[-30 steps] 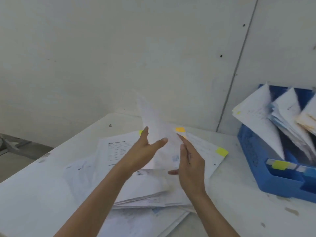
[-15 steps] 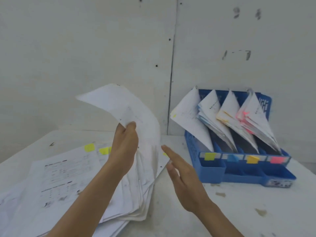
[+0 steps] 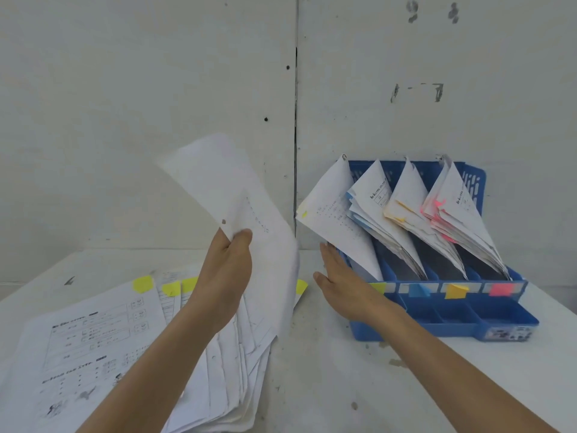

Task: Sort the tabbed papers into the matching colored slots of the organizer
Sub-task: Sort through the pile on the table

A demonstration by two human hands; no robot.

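Observation:
My left hand [image 3: 226, 273] pinches a white sheet [image 3: 224, 189] and holds it up above the paper pile [image 3: 93, 348], which carries yellow tabs at its far edge. My right hand [image 3: 346, 285], fingers straight, lies against the left wall of the blue organizer [image 3: 443, 326]. The organizer has slots labelled yellow [image 3: 379, 287], blue [image 3: 416, 290], orange [image 3: 456, 290] and pink [image 3: 501, 289]. Papers stand leaning in each slot: a yellow-tabbed sheet [image 3: 335, 214] at the left, then blue-, orange- and pink-tabbed stacks.
The white table [image 3: 343, 385] runs up to a white wall with a vertical seam [image 3: 295, 120]. The organizer stands against that wall at the right. A shallow front tray [image 3: 499, 317] juts from the organizer.
My left hand has raised the sheet higher and nearer the organizer. My right hand has reached forward and right until it touches the organizer's left side. The view has shifted slightly.

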